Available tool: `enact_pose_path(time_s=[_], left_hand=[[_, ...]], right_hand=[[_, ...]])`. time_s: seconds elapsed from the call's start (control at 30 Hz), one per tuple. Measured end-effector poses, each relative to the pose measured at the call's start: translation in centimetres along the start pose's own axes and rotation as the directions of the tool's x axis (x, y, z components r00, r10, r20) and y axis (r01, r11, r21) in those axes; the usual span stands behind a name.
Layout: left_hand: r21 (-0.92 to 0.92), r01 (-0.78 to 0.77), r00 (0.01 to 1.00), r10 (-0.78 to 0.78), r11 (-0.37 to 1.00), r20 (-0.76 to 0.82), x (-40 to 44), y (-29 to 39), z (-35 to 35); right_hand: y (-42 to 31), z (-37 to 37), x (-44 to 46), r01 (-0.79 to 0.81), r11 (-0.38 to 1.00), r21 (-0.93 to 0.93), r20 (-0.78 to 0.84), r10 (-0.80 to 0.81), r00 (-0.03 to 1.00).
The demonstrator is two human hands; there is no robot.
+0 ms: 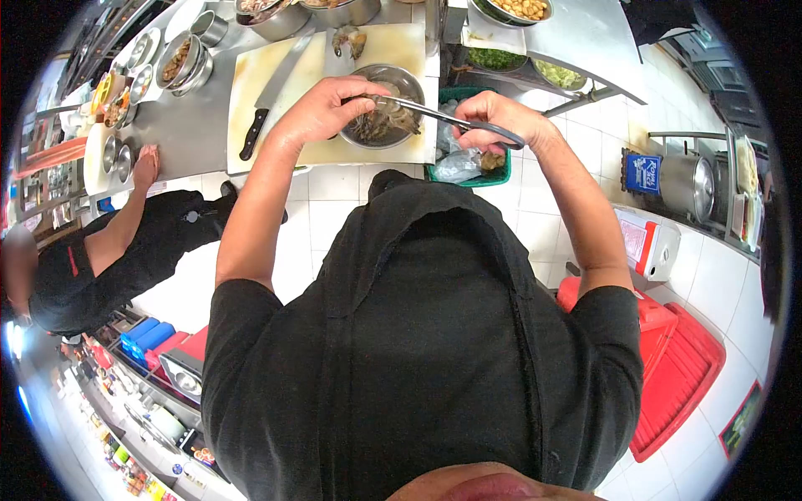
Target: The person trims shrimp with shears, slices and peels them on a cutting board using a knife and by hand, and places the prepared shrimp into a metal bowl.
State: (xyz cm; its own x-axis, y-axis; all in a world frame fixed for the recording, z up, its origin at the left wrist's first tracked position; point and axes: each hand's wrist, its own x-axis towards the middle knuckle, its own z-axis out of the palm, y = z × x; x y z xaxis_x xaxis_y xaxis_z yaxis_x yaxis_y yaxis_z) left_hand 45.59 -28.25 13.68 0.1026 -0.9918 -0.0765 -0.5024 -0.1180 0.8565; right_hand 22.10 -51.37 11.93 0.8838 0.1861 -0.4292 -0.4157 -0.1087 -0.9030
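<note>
While the right hand [499, 119] grips black-handled scissors [426, 111], the left hand [334, 102] closes thumb and fingers on a grey prawn [404, 118] at the blades, above a metal bowl [357, 134] with more prawns inside. Below the right hand, a green basket [505, 175] contains clear plastic bags [459, 166]. Under the bowl lies a pale cutting board [314, 153]; left of it a black-handled knife [278, 82] rests on the board, its blade pointing away. Farther off, another prawn [351, 42] lies near the board's far edge, and filled metal pans [278, 25] stand beyond on the worktop [196, 125].
</note>
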Motion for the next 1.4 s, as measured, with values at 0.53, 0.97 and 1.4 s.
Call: enact_pose_path(time_s=[0.53,0.97,1.4], left_hand=[[-0.219,0.165,0.954,-0.212,0.962,-0.214,-1.5,-0.8,1.0],[-0.23,0.119,0.975,-0.157,0.966,-0.156,-2.0,-0.9,0.1],[-0.297,0.204,0.974,-0.225,0.933,-0.039,-2.2,-2.6,0.0]], right_hand=[[0.2,1.3,0.6,0.006,0.999,0.051,-0.047,-0.004,0.999],[-1.2,1.1,2.4,0.078,0.995,-0.065,0.011,-0.077,0.997],[-2.1,0.8,3.8,0.023,0.985,-0.169,0.059,-0.013,0.998]])
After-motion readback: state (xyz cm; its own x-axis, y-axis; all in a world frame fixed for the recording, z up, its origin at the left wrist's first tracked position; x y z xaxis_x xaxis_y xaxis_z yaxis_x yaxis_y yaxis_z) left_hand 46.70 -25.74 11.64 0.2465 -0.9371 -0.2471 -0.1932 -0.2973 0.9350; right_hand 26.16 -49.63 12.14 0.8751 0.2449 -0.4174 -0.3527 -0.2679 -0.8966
